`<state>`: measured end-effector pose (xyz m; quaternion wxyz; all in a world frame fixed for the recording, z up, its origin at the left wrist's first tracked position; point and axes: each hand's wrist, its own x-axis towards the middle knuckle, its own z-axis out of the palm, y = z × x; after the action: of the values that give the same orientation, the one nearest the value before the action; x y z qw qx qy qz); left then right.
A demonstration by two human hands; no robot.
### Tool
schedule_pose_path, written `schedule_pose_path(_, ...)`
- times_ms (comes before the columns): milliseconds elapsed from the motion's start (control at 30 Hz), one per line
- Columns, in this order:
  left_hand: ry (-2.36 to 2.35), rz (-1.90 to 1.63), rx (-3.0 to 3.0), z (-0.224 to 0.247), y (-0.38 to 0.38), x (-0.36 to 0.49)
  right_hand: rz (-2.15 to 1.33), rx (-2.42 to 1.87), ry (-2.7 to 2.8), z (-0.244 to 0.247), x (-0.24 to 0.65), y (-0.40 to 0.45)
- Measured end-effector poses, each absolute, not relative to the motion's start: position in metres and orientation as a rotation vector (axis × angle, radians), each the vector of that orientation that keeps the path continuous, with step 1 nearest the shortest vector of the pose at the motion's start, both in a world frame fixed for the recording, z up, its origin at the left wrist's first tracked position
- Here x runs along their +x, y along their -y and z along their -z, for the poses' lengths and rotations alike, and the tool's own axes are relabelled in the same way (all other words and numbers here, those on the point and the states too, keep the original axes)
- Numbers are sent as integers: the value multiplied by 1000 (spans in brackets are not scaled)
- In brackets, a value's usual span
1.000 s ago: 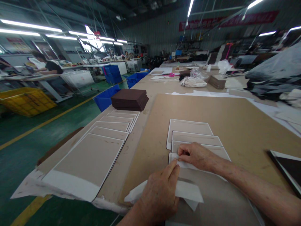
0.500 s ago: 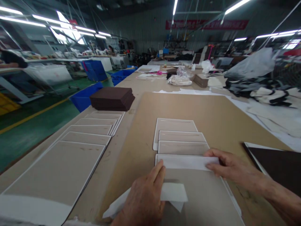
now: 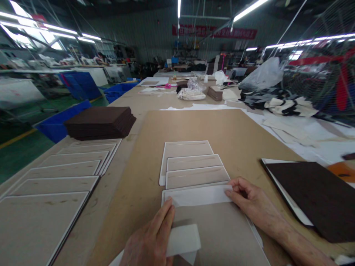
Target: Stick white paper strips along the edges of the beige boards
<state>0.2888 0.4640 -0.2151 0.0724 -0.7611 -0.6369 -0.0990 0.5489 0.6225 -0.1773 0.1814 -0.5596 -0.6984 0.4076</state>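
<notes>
A white strip (image 3: 198,196) lies across the top of the nearest taupe panel (image 3: 219,231). My left hand (image 3: 151,236) rests at the strip's left end, its fingertips on it, with a loose white piece (image 3: 183,238) under or in the hand; how it is held is hidden. At the right end, my right hand (image 3: 244,194) pinches the strip's corner between thumb and index finger. Beyond the hands, several white-edged panels (image 3: 194,162) overlap in a row on the tan board (image 3: 149,133).
More white-edged panels (image 3: 41,218) overlap on the left, below a dark brown stack (image 3: 97,120). A dark brown sheet (image 3: 313,195) lies over white-edged pieces on the right. Bagged cloth (image 3: 192,90), fabric scraps (image 3: 291,105) and blue bins (image 3: 55,123) are farther off.
The view has turned to the right, so the table things appear farther left. Both hands keep nearly the same places on the strip.
</notes>
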Motion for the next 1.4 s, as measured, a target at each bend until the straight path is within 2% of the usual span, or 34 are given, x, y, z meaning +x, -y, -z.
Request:
schedule_pose_path(300,1840,293,-2321,221,-466,284,-923,-1640,2029,182,542,-628)
schedule_pose_path(1200,1870,254,-2298,218,-466,285,-890,-1522,2021,195,543,-631)
schedule_pose_path(1267,1866,255,-2287,217,-465,286,-772,-1551,2070,198,545,-632)
schedule_pose_path(1400,1883,256,-2261,212,-465,290,-305,-1635,2176,192,550,-624)
